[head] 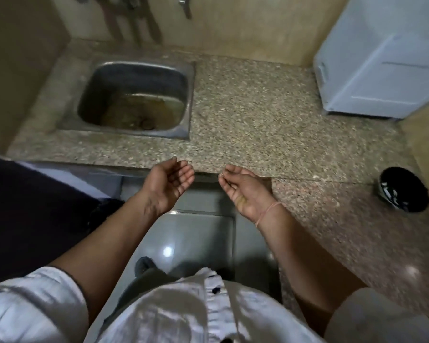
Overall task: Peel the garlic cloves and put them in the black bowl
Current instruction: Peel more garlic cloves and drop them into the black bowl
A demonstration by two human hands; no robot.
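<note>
1. No garlic clove is being shown clearly anywhere in the view; whether something tiny is being pinched at the right hand's (243,191) curled fingertips (224,175) cannot be told through the blur.
2. A clove, by judgement, is being treated as a light, small, firm thing with dry, papery, flaky skin; it is likely best pinched at its two ends, with the skin being started at the blunt root end by a nail.
3. Once bared, the clove is judged to be slightly tacky and easily dropped, so a fingertip pinch is being favoured over a palm hold.
4. The left hand (167,184) is being held palm up, fingers loosely cupped and apart, with nothing seen in it.
5. The right hand is being held palm up beside it, fingers curled inward toward the thumb; both hands are being kept over the counter's (258,107) near edge.
6. The bowl (404,189) is being left well apart to the right, on the counter; pale flecks are showing inside, too blurred to be named.
7. The sink (183,70) is holding murky brownish water at its bottom.
8. A pale blue box (382,58) is standing closed at the far right; its contents are hidden.
</note>
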